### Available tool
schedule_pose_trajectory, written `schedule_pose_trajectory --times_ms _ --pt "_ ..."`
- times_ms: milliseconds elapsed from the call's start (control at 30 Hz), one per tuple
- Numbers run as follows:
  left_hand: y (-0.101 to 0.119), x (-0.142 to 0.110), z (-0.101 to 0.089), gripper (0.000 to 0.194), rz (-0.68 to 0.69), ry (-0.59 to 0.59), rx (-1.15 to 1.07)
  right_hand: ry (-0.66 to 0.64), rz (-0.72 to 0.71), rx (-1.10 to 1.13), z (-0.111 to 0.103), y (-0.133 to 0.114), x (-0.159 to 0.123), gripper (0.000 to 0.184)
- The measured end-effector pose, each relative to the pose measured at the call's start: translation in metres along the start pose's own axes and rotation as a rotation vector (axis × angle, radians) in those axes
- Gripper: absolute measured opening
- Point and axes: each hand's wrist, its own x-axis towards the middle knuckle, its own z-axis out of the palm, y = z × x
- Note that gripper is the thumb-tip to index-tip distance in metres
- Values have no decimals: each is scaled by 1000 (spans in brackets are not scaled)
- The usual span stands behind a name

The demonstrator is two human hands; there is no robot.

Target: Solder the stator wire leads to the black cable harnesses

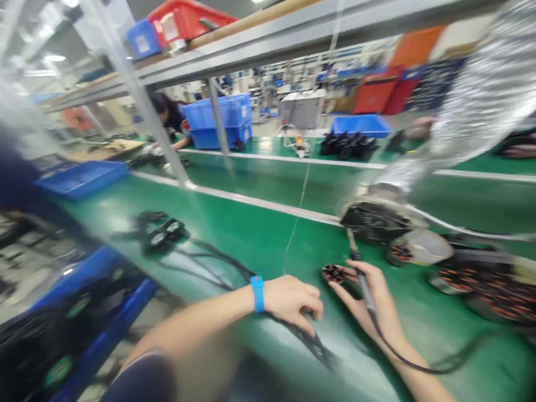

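My left hand (293,304), with a blue band (258,293) on its wrist, is closed with its fingers curled round a black cable (304,334). The cable's frayed-looking, blurred end lies toward the front of the bench. My right hand (374,293) grips a soldering iron (365,285), tip pointing up and away, its black cord trailing to the right. Between thumb and fingers the same hand also holds a small round dark part (333,273) with coppery bits. Further left on the bench rest black cabled units (165,233), blurred.
A fume extractor inlet (377,218) with a silver duct (473,95) stands behind my right hand. Round containers (452,279) of dark-and-orange parts sit at right. Blue trays (84,178) and a blue bin (125,290) of black units are at left. A person (167,114) works across the bench.
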Motion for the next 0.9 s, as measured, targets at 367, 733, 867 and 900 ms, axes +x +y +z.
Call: schedule_pose_trajectory --times_ms 367,733,867,900 --pt "16 19 -13 14 -407 298 -627 -163 -15 152 -14 -18 4 50" --pt "5 45 -41 31 -361 537 -673 -114 -86 69 -27 -43 21 55" --pt "9 44 -36 30 -330 536 -677 31 -46 281 -17 -56 24 44" --pt "10 44 -35 31 -330 523 -668 47 -32 328 -14 -58 25 40"
